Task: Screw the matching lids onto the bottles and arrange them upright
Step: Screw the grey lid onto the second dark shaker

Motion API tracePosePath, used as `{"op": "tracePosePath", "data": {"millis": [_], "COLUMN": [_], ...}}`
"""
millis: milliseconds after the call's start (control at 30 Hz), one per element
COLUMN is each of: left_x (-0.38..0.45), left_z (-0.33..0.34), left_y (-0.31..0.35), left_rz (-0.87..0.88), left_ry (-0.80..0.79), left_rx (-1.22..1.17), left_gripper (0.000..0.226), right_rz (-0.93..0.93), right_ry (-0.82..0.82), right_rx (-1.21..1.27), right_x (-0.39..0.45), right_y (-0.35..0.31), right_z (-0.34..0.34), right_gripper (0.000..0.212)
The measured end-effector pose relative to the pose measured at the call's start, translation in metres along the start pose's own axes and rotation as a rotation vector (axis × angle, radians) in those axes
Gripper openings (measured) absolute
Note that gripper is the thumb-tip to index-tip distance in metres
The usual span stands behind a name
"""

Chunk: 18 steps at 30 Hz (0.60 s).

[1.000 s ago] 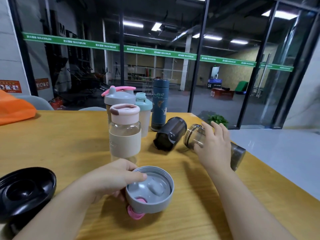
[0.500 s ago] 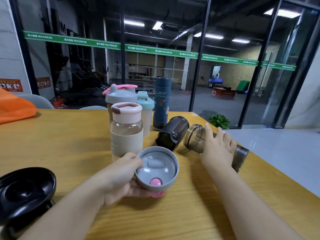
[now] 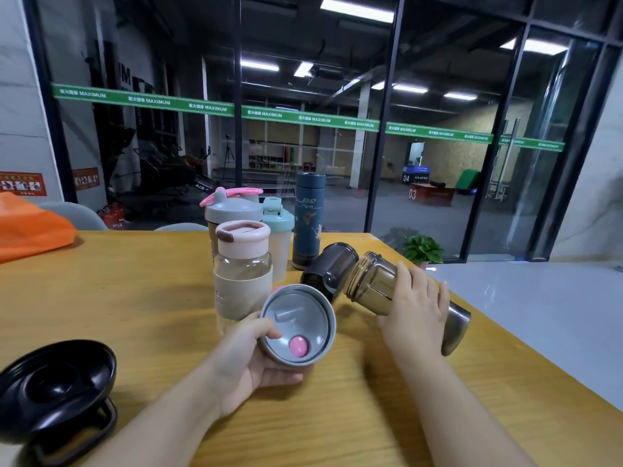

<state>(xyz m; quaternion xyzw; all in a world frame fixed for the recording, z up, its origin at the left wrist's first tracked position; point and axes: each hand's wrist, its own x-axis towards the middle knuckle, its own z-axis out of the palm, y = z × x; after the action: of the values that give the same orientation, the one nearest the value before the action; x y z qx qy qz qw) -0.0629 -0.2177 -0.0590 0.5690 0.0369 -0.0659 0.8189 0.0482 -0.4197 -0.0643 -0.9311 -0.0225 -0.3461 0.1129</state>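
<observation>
My left hand (image 3: 249, 358) grips a grey lid (image 3: 298, 326) with a pink stopper, its underside tilted up toward me, just above the table. My right hand (image 3: 416, 308) holds a smoky brown open bottle (image 3: 374, 284), lifted and tilted with its threaded mouth pointing left toward the lid. A dark open bottle (image 3: 328, 267) lies on its side behind them. Upright at the back stand a clear bottle with a pink lid (image 3: 242, 264), a grey-lidded shaker (image 3: 232, 210), a teal-lidded shaker (image 3: 279, 237) and a blue flask (image 3: 308, 220).
A black lid with a handle (image 3: 54, 389) lies upside down at the near left of the wooden table (image 3: 118, 298). An orange bag (image 3: 30, 230) sits at the far left. The table's right edge runs close past my right hand. Glass walls stand behind.
My left hand has lifted the grey lid and tipped it toward the bottle. My right hand has raised the brown bottle off the table and swung its mouth toward the lid.
</observation>
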Motion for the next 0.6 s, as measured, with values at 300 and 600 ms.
{"op": "tracePosePath", "data": {"millis": [300,600], "left_x": [-0.015,-0.024], "left_z": [0.008,0.007], "left_y": [0.001,-0.007], "left_rz": [0.222,0.567], "left_ry": [0.045,0.161], "left_rx": [-0.169,-0.15], "left_gripper": [0.045,0.087], "right_rz": [-0.008,-0.221], "right_ry": [0.185,0.298], "right_rx": [0.291,0.428], "right_x": [-0.02,-0.027], "right_y": [-0.008,-0.018], "right_z": [-0.011,-0.012], "right_gripper": [0.09,0.1]}}
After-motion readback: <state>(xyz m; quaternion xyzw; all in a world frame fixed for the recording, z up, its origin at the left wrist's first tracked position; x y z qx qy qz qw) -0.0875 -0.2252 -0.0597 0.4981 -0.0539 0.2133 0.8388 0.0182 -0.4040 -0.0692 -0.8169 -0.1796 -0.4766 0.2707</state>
